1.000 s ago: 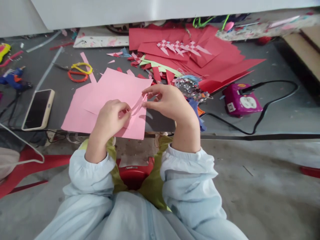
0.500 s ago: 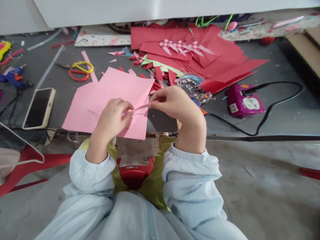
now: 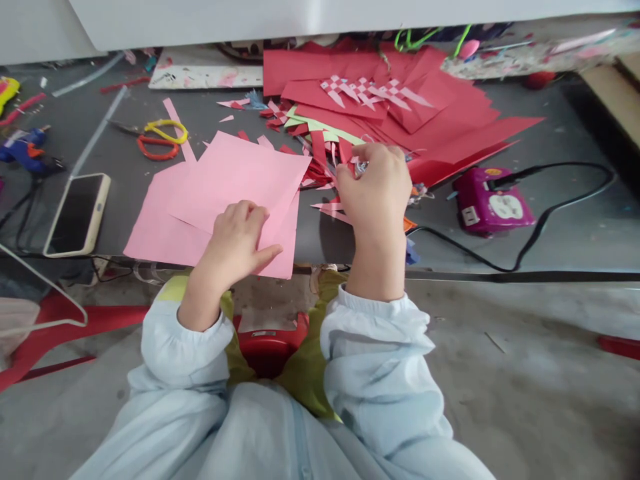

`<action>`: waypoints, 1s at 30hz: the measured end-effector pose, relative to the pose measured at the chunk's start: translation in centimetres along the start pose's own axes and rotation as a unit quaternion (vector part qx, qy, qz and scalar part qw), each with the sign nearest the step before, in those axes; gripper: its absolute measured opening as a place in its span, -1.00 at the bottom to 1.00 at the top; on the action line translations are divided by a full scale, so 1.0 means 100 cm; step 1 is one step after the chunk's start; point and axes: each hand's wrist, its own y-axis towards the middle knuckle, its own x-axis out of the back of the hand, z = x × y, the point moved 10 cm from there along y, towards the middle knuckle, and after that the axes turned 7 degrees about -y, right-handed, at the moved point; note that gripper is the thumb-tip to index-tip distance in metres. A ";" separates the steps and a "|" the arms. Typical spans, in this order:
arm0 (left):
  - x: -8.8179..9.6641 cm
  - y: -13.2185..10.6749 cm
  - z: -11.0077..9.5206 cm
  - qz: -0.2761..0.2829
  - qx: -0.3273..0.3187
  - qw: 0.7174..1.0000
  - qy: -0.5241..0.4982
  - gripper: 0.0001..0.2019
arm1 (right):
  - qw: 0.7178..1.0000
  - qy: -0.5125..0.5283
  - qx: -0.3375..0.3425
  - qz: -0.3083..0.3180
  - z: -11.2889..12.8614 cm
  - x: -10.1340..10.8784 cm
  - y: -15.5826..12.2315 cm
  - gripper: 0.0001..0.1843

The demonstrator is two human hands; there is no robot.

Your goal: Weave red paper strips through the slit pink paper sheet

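On the near side of the desk lie overlapping pink paper sheets [image 3: 225, 173]. My left hand [image 3: 237, 237] rests on them, its thumb held away from the other fingers, nothing in its grip. Over the pile of paper scraps [image 3: 320, 157] hovers my right hand [image 3: 377, 183], thumb and forefinger apart. It covers part of the pile, and I see nothing held in it. Thin pink strips [image 3: 330, 208] lie on the desk just left of my right wrist. Scissors [image 3: 163, 139] with yellow and orange handles lie behind the sheets, next to a pink strip [image 3: 179, 130].
Red paper sheets [image 3: 450, 127] spread across the back, with pink-and-red woven pieces [image 3: 370, 92] on top. A purple box [image 3: 493, 200] with a black cable stands at right. A phone [image 3: 77, 217] and a blue glue gun [image 3: 27, 150] lie at left.
The thin pink strip stretched between both hands has left them. My right hand has moved right and away from me, over the scraps. My left thumb has spread off the fingers.
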 end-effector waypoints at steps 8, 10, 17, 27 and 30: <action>0.000 -0.002 0.002 0.009 0.010 1.000 -0.006 -0.56 | 0.997 0.005 0.050 0.066 0.025 -0.004 -0.009 -0.77; -0.001 -0.003 0.002 0.009 0.008 1.000 -0.003 -0.56 | 0.994 0.001 0.068 0.091 0.033 -0.008 -0.015 -0.78; -0.006 -0.005 0.006 0.024 0.010 1.000 0.002 -0.49 | 0.986 -0.018 0.099 0.130 0.044 -0.024 -0.020 -0.68; -0.004 -0.004 0.003 0.025 0.005 1.000 -0.005 -0.49 | 0.981 0.007 0.098 0.164 0.048 -0.035 -0.022 -0.56; -0.001 -0.004 0.001 0.018 0.002 1.000 -0.003 -0.52 | 0.974 0.050 0.088 0.202 0.050 -0.039 -0.025 -0.56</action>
